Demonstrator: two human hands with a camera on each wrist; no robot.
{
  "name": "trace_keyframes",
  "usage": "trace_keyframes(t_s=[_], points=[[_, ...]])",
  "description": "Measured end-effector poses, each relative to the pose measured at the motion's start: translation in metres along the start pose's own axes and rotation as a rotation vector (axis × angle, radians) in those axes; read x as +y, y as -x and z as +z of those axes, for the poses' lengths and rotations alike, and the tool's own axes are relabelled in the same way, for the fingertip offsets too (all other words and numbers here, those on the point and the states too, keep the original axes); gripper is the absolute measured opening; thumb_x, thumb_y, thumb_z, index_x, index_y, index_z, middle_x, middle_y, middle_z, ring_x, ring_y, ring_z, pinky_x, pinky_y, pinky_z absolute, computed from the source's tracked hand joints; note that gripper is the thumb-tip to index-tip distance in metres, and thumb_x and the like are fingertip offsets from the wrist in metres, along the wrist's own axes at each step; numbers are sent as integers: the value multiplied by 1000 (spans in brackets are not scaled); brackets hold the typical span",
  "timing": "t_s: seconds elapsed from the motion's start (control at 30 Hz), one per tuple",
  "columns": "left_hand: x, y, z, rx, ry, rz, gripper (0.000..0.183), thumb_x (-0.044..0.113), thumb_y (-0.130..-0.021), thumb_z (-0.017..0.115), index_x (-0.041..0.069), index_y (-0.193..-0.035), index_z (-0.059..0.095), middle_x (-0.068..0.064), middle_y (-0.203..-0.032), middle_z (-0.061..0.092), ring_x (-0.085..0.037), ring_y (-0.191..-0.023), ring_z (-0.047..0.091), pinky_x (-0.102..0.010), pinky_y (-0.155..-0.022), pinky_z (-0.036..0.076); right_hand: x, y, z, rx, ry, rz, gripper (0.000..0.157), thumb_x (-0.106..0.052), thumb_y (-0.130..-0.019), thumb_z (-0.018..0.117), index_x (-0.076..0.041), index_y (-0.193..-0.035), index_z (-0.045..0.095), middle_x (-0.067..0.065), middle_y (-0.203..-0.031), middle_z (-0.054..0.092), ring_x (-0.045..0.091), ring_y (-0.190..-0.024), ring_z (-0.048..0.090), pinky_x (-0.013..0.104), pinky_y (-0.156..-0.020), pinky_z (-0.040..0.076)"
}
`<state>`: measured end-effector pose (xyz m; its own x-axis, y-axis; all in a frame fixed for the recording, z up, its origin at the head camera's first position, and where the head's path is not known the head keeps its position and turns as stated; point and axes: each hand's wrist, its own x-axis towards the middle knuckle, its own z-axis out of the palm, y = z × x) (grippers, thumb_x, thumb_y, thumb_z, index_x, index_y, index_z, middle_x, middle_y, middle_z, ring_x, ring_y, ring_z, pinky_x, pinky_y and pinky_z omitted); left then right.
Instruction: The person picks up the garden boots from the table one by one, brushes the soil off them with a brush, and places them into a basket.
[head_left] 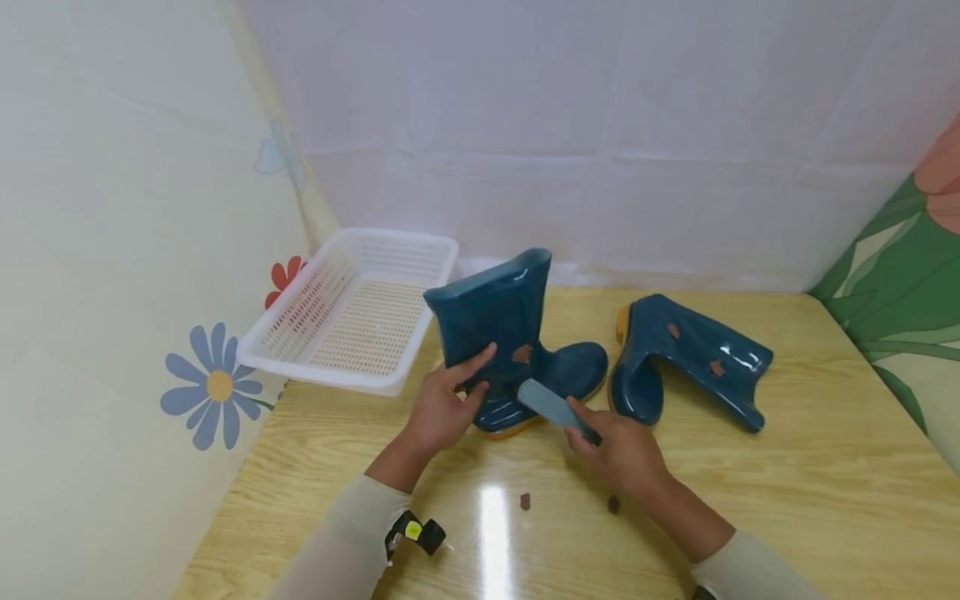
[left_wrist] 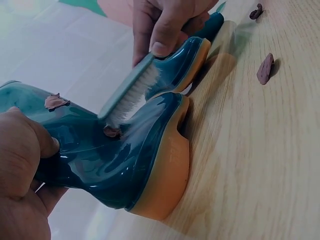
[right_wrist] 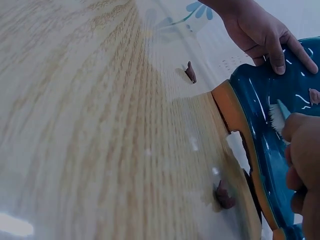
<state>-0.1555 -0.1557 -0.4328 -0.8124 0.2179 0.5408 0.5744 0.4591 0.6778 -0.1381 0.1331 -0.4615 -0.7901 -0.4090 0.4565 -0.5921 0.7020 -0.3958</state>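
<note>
A dark teal rain boot with an orange sole stands upright on the table, its toe toward the right. My left hand grips the shaft from the left, thumb on one side and fingers on the other. In my right hand is a scrub brush, held by its handle. The white bristles touch the boot near the ankle, beside a brown clump. Another brown clump clings higher on the shaft.
The second boot lies on its side at the right, with brown patches on it. A white plastic basket stands at the back left. Two brown bits, one nearer the left, lie on the wooden table in front.
</note>
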Motion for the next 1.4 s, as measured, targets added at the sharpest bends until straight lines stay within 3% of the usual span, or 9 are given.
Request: trace_keyframes(t_s=[0.17,0.37,0.47,0.63,0.7,0.8,0.93,1.23,1.4], points=[[0,0,0,12,8,8,58,-8,-91,70,12,-145,60,-23,-134,62,-25,-95,67,-34,-67,55,1,3,-4,-34,-23,24,45,-18,-89,81,-7,-131,71,-14,-62,41,0,-52,34,21,-46,32],[0,0,1,3,26,-3,59,-9,-92,68,13,-146,59,-23,-137,60,-26,-106,67,-37,-76,58,0,1,-5,57,-27,1,47,-16,-87,82,-7,-132,71,-13,-65,43,1,-55,36,22,-47,32],[-1,0,2,8,4,1,58,-8,-92,69,14,-145,60,-21,-127,67,-21,-89,66,-32,-66,55,0,0,-2,19,-8,8,46,-18,-88,81,-8,-132,70,-13,-64,41,1,-54,35,21,-47,31],[1,1,3,14,-21,10,58,-7,-91,70,13,-144,61,-16,-102,73,-14,-60,49,-27,-52,41,2,4,0,-66,-7,57,45,-20,-90,81,-10,-132,70,-14,-62,41,0,-52,34,22,-46,31],[1,0,3,17,-5,11,58,-8,-91,70,12,-144,60,-19,-111,72,-15,-66,55,-28,-54,45,2,5,-2,-68,-19,49,45,-20,-89,81,-9,-132,70,-15,-62,42,0,-52,34,22,-46,32],[2,0,2,15,30,3,58,-10,-91,69,11,-144,60,-23,-128,66,-23,-90,68,-33,-66,56,3,5,-5,-30,-47,26,46,-17,-88,82,-7,-132,70,-15,-63,43,-1,-53,35,21,-46,32],[3,-1,1,4,48,-9,58,-10,-92,68,12,-145,59,-24,-140,57,-31,-117,63,-44,-83,58,2,3,-5,50,-43,-2,47,-15,-87,82,-6,-132,70,-13,-65,45,0,-54,36,21,-47,32],[1,-1,1,9,-9,22,58,-7,-92,69,14,-146,59,-24,-133,63,-24,-93,67,-38,-65,56,3,4,-2,-46,2,35,46,-19,-89,81,-8,-132,70,-13,-63,44,1,-53,35,22,-46,31],[1,-1,1,12,10,29,58,-8,-92,69,12,-145,59,-25,-135,61,-25,-99,67,-34,-69,56,4,6,-6,6,-16,14,46,-16,-87,83,-6,-130,71,-13,-63,43,-1,-52,34,21,-45,31]])
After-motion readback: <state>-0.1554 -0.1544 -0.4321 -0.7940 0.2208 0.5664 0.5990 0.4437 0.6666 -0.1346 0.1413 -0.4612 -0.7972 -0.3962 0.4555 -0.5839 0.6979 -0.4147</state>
